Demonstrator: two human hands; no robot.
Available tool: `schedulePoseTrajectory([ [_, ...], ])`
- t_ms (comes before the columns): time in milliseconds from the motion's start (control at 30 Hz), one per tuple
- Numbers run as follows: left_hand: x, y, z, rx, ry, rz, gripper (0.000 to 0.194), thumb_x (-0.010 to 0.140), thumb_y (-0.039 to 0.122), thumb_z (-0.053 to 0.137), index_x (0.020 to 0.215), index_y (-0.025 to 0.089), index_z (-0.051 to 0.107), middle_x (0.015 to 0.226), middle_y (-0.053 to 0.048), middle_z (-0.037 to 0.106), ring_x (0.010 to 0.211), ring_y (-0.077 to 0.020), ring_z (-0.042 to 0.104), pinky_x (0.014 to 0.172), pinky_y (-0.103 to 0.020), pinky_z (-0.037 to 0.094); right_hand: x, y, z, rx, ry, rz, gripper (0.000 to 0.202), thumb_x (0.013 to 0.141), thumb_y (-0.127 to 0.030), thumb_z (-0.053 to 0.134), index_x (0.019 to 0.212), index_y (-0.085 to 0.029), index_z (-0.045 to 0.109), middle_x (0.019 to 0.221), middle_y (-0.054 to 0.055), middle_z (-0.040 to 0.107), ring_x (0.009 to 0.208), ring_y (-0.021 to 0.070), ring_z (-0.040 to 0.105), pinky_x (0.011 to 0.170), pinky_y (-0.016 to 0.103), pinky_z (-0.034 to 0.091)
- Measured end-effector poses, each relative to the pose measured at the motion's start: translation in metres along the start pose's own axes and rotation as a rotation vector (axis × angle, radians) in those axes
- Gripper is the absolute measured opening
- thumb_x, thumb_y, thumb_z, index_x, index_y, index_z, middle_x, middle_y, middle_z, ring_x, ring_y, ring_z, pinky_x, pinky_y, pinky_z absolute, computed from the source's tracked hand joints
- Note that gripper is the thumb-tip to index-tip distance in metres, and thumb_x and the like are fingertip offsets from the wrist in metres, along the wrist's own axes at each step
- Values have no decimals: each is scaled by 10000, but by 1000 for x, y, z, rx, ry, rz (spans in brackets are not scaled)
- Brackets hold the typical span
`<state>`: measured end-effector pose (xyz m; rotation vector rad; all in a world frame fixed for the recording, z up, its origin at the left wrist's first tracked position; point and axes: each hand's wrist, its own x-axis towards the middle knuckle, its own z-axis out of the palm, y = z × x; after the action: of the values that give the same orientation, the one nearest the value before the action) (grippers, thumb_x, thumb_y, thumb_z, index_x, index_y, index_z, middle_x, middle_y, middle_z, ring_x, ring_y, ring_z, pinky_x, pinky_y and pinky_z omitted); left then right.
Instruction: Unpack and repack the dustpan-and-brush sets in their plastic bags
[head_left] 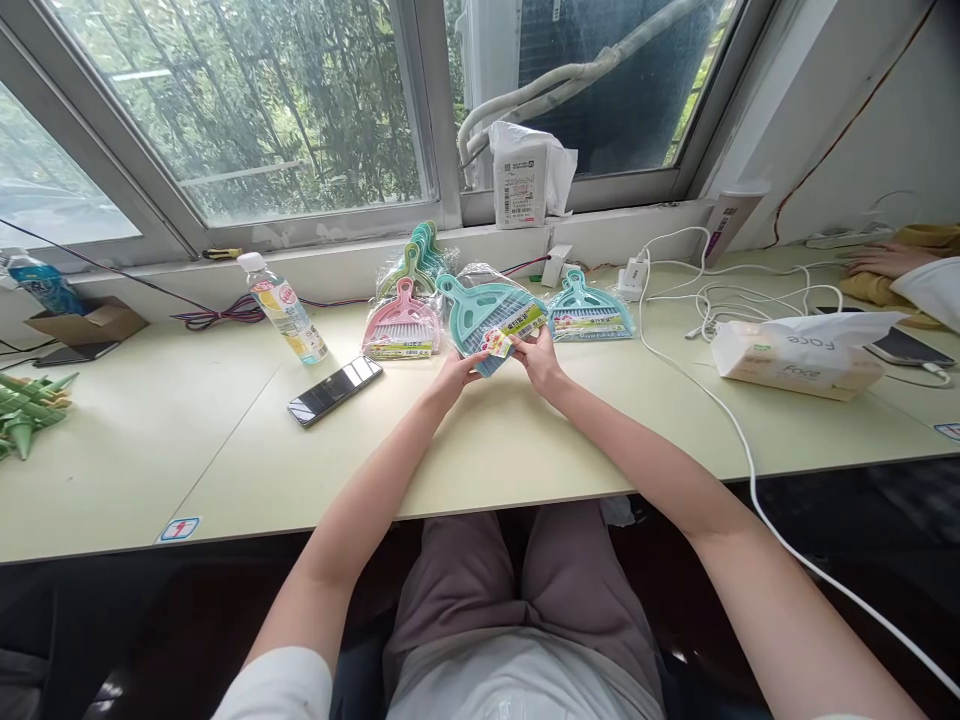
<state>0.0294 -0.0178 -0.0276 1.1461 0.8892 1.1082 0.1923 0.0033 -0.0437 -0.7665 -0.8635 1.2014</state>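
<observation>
Both hands hold a teal dustpan-and-brush set (pixel 480 312) with a green and yellow label, tilted above the table. My left hand (pixel 457 372) grips its lower left edge, and my right hand (pixel 538 358) pinches its lower right side by the label. Left of it, a pink set (pixel 403 318) in clear wrap lies on the table. Behind the pink one are several green and teal sets (pixel 421 258), their handles overlapping. Another wrapped teal set (pixel 589 308) rests to the right of my right hand.
On the pale table (pixel 300 480) are a black phone (pixel 335 391), a drink bottle (pixel 283 308), a tissue pack (pixel 799 355) and white cables (pixel 739 425). Green woven pieces (pixel 30 410) lie far left. Another person's hand (pixel 881 260) rests far right.
</observation>
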Motion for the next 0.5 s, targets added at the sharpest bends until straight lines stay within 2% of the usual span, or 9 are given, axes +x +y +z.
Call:
schedulePoseTrajectory([
  [167, 2, -2, 2, -41, 72, -20, 589, 676, 220, 729, 1234, 202, 542, 1248, -99, 644, 1034, -233, 655, 827, -353, 563, -4, -3, 3, -6, 34, 17, 540, 622, -215, 769, 1052, -294, 453, 970, -17, 673, 991, 168, 661, 816, 340, 603],
  [267, 0, 0, 5, -70, 69, -2, 667, 706, 296, 732, 1312, 220, 466, 1291, -113, 612, 1005, -245, 658, 764, -370, 586, -4, -3, 3, -5, 46, 13, 559, 615, -215, 773, 1065, -292, 451, 974, -16, 671, 1009, 162, 654, 837, 326, 594],
  [367, -3, 0, 8, -53, 66, 46, 785, 701, 374, 766, 1372, 256, 377, 1358, -128, 559, 1034, -265, 645, 754, -397, 595, -4, -2, 3, -13, 35, 0, 571, 613, -222, 778, 1076, -286, 451, 977, -11, 672, 1001, 161, 657, 849, 330, 589],
  [500, -4, -5, 9, 26, 170, 103, 888, 668, 293, 801, 1397, 257, 295, 1380, -141, 534, 1107, -284, 617, 779, -411, 591, -6, -1, 4, -13, 14, 5, 568, 626, -206, 768, 1087, -289, 447, 976, -13, 677, 1007, 170, 665, 852, 354, 595],
])
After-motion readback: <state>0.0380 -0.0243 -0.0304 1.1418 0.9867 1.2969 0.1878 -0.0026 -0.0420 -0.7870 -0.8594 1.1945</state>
